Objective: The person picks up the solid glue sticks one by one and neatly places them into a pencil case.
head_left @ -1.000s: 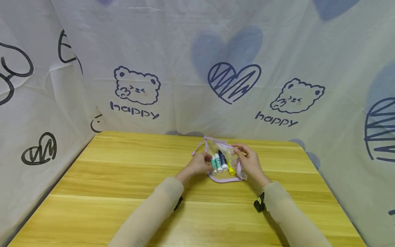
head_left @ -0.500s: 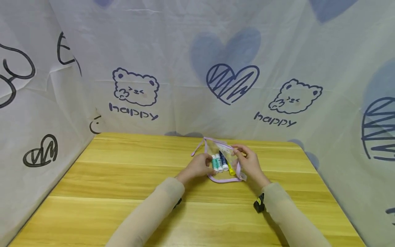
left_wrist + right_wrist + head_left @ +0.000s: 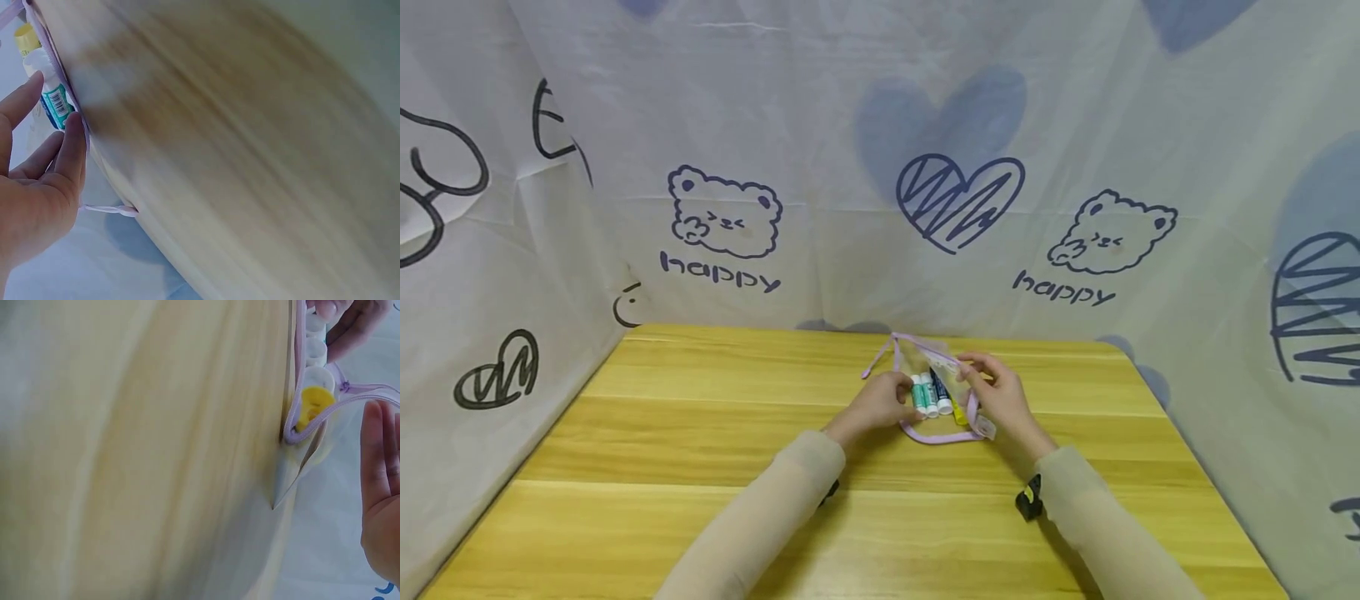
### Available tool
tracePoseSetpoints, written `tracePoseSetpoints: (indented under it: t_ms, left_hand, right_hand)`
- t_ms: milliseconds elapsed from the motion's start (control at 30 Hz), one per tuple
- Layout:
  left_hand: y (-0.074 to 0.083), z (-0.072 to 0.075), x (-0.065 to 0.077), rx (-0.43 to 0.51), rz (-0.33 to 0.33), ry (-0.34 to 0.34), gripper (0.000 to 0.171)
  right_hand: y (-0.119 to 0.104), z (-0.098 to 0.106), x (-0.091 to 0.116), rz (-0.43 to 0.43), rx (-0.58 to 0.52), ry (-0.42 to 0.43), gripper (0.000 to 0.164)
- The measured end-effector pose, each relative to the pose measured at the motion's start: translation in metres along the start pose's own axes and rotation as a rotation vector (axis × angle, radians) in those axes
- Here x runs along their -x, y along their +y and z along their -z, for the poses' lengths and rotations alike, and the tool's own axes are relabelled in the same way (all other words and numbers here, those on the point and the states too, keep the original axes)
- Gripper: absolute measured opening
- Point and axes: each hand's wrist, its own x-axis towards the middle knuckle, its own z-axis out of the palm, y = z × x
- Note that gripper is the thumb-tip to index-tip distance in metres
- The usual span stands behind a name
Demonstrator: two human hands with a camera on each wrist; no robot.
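A clear pouch (image 3: 942,438) with lilac zip trim lies unzipped on the table, its upper side lifted. Inside, several glue sticks are lined up side by side: two with green labels, a navy one (image 3: 940,390) and a yellow one (image 3: 959,413). My left hand (image 3: 880,402) reaches in at the left, thumb and fingers pinching the outermost green-labelled glue stick (image 3: 918,395) by its ends; its barcode label (image 3: 57,105) shows in the left wrist view. My right hand (image 3: 1000,393) holds up the pouch's opened edge. In the right wrist view, the yellow end (image 3: 315,406) sits inside the zip's corner.
The wooden table (image 3: 700,492) runs back to a pale cloth curtain (image 3: 842,250) printed with hearts and bears. A zip tail (image 3: 877,357) sticks out at the pouch's far left. A clear tab (image 3: 985,427) hangs at its right.
My left fingers have drawn in on the outer green-labelled glue stick, which now lies straighter against its neighbour. My right hand keeps hold of the pouch edge and shifts slightly left.
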Motion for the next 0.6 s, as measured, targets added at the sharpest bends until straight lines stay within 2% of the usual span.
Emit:
tracePoseSetpoints:
  t_ms: [100, 400, 600]
  left_hand:
    - [0.001, 0.002, 0.001, 0.015, 0.000, -0.001, 0.057]
    - [-0.002, 0.009, 0.009, 0.122, -0.034, 0.005, 0.046]
    - [-0.006, 0.020, 0.012, 0.154, -0.037, 0.085, 0.039]
  right_hand:
    - [-0.002, -0.002, 0.001, 0.019, -0.007, -0.022, 0.030]
    - [-0.008, -0.011, 0.006, 0.057, 0.122, -0.025, 0.024]
    - [-0.011, -0.017, 0.007, 0.122, 0.186, -0.048, 0.022]
